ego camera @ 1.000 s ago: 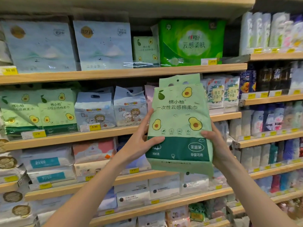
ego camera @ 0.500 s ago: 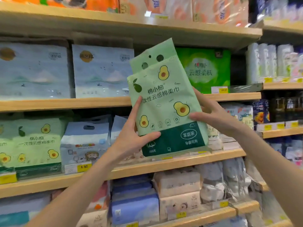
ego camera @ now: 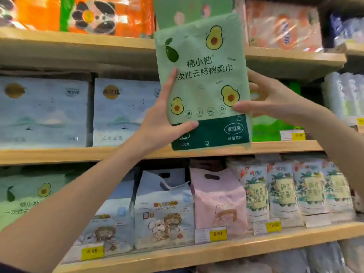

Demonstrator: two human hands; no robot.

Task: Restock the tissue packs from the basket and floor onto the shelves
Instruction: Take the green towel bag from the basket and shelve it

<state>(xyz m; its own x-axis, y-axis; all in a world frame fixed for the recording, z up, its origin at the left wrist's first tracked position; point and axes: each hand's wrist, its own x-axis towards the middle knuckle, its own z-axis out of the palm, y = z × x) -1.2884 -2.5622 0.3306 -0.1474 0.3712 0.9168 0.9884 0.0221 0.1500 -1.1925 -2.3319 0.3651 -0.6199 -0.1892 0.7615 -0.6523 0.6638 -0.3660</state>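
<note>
Directly behind avocado pack (ego camera: pixel 202 79), bright-green pack (ego camera: pixel 271 127) (mostly hidden).

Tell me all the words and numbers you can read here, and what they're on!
"棉小柚", "一次性云感棉柔巾", "家庭装", "300克": green avocado pack held by left hand and right hand.
"6.90": yellow price tag, lower shelf.
"6.90": second price tag.
"10.90", blurry: third price tag.
Other packs' print: too blurred.

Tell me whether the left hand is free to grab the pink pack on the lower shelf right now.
Probably not yet: the left hand grips the avocado tissue pack together with the right hand. The pink pack itself stands unobstructed at the shelf front.
</note>
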